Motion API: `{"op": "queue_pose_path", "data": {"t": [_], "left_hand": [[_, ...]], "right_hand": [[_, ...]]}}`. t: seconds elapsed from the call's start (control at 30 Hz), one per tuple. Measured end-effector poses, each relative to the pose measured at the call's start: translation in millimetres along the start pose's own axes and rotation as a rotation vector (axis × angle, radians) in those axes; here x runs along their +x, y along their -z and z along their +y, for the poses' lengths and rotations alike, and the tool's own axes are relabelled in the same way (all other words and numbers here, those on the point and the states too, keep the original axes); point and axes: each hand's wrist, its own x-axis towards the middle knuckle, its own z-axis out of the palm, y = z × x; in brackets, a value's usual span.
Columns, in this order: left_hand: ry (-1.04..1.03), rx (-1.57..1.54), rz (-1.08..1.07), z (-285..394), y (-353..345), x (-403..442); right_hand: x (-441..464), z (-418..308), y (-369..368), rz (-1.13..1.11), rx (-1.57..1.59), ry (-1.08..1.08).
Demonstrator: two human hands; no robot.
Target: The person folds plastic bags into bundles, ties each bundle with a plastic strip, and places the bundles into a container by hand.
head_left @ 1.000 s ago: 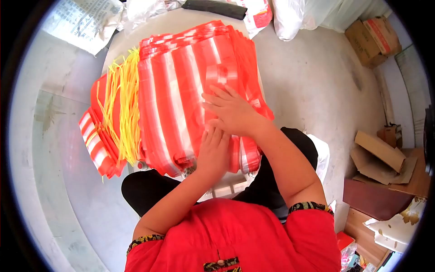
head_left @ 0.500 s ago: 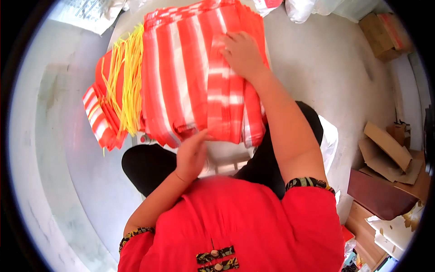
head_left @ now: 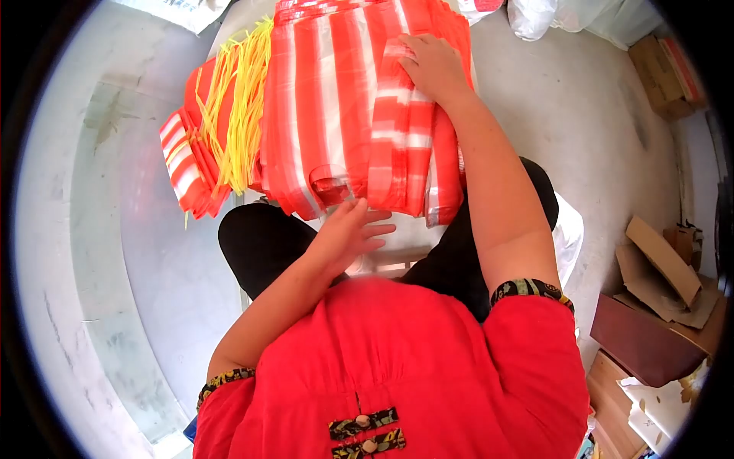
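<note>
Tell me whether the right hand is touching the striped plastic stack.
Touching. The head view shows the right hand laid over the upper right part of the striped plastic stack, with no gap visible beneath it.

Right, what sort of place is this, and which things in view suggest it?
Probably a small workroom or storeroom for packaging, though it could be part of a home: there is a stack of red-and-white striped plastic bags, a bundle of yellow strips and an opened cardboard box.
</note>
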Motion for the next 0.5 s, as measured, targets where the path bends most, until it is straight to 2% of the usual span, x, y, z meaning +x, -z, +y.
{"op": "queue_pose_path", "data": {"t": [0.07,0.17,0.27,0.37,0.5], "left_hand": [[0.018,-0.076,-0.072,2.3,-4.9,4.0],[-0.028,0.060,-0.002,-1.2,-6.6,14.5],[-0.146,0.194,0.108,2.2,3.7,18.5],[-0.364,0.286,0.139,30.2,19.4,12.6],[-0.472,0.438,0.274,59.4,35.2,9.5]], "right_hand": [[2.5,2.8,-0.6,0.008,0.051,-0.005],[6.3,1.6,2.5,-0.017,0.094,-0.069],[9.7,6.9,-0.9,0.016,0.135,-0.088],[13.2,5.4,3.0,-0.027,0.317,-0.213],[12.7,0.0,4.9,-0.038,0.296,-0.264]]}}
